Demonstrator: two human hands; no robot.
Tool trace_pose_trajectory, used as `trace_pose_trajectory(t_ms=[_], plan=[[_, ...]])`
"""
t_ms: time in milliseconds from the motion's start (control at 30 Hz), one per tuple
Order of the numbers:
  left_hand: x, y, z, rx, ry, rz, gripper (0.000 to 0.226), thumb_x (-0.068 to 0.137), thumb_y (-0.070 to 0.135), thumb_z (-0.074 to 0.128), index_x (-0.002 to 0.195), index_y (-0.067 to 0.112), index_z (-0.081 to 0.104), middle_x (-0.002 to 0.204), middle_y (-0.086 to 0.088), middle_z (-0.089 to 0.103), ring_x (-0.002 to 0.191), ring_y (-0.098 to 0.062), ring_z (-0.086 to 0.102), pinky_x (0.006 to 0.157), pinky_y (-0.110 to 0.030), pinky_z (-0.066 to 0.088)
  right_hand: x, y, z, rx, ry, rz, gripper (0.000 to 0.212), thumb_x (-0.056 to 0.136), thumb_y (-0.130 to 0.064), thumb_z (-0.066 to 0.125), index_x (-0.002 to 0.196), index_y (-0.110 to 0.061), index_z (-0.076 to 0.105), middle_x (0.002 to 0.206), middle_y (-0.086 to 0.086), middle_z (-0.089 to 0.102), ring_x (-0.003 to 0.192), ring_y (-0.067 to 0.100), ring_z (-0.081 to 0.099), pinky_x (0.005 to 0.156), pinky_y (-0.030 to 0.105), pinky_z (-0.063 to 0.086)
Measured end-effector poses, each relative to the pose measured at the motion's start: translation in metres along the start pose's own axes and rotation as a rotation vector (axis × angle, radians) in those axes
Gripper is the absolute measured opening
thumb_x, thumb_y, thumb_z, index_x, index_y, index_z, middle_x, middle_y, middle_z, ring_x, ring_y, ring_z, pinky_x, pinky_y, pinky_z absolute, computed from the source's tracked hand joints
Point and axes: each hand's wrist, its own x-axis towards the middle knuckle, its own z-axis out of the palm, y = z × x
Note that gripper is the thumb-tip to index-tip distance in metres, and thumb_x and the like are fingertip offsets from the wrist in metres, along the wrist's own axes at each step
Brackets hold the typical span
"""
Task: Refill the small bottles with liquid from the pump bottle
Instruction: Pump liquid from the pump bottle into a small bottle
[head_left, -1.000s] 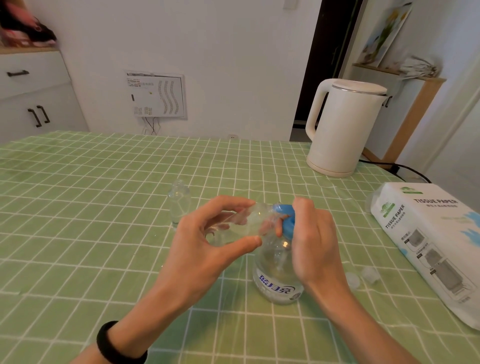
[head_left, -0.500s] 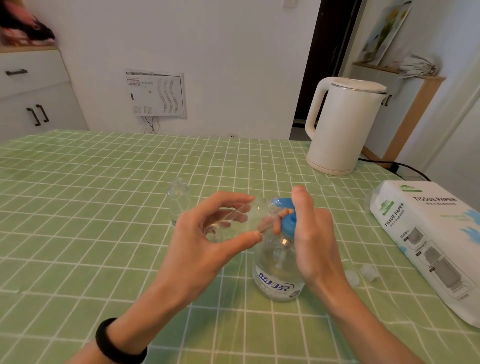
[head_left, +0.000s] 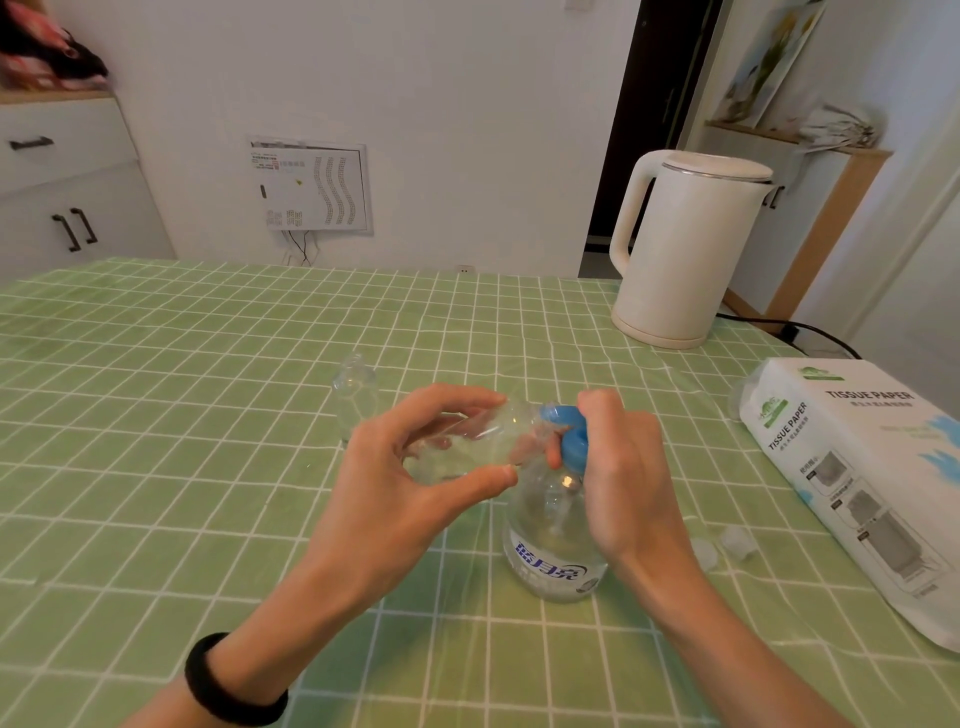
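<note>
The left hand (head_left: 410, 499) grips a small bottle (head_left: 467, 441) tipped on its side, fingers (head_left: 452, 402) and thumb wrapped round it, its mouth against the blue nozzle of the pump bottle (head_left: 556, 545) standing on the table (head_left: 208, 415). The right hand (head_left: 628, 478) curls its fingers over the pump head. A second small bottle (head_left: 356, 395) stands just behind the left hand.

One wide-angle head-worn camera looks forward and down from the near edge of the green white-gridded tabletop (head_left: 182, 415) toward its far edge. It is closest to the left hand (head_left: 395, 499) holding a small clear plastic bottle (head_left: 467, 441) and the right hand (head_left: 623, 483) gripping a clear blue-headed pump bottle (head_left: 556, 545), low in the middle. The white electric kettle (head_left: 685, 249) at the far right corner is well off.
</note>
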Motion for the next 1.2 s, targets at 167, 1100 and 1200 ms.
trace_pose_trajectory(t_ms=[167,1100,1200], plan=[[0.0006,-0.0012,0.0008,-0.008,0.011,-0.004,0.047,0.072,0.043,0.086,0.117,0.045,0.072,0.112,0.018,0.077,0.108,-0.008,0.074,0.092,-0.028,0.055,-0.0027,0.001,0.0023,-0.031,0.01,0.009,0.064,0.1,-0.049,0.028,0.046,-0.022,0.049,0.047,-0.017,0.059,0.044,0.004,0.045,0.057,0.029,0.037],[-0.0002,-0.0018,0.0004,-0.005,0.001,0.001,0.046,0.072,0.043,0.085,0.116,0.044,0.072,0.114,0.018,0.077,0.108,-0.009,0.074,0.094,-0.024,0.057,-0.0013,-0.0019,0.0023,-0.04,0.038,-0.036,0.054,0.085,-0.049,0.031,0.045,-0.019,0.052,0.047,0.001,0.061,0.043,0.014,0.04,0.045,0.022,0.032],[-0.0002,-0.0014,0.0004,-0.018,0.004,-0.001,0.047,0.071,0.043,0.086,0.116,0.044,0.073,0.113,0.017,0.077,0.109,-0.01,0.074,0.096,-0.023,0.056,-0.0018,-0.0007,0.0024,-0.045,0.033,-0.038,0.054,0.088,-0.047,0.031,0.048,-0.021,0.054,0.049,-0.007,0.065,0.042,0.009,0.039,0.045,0.021,0.031]])
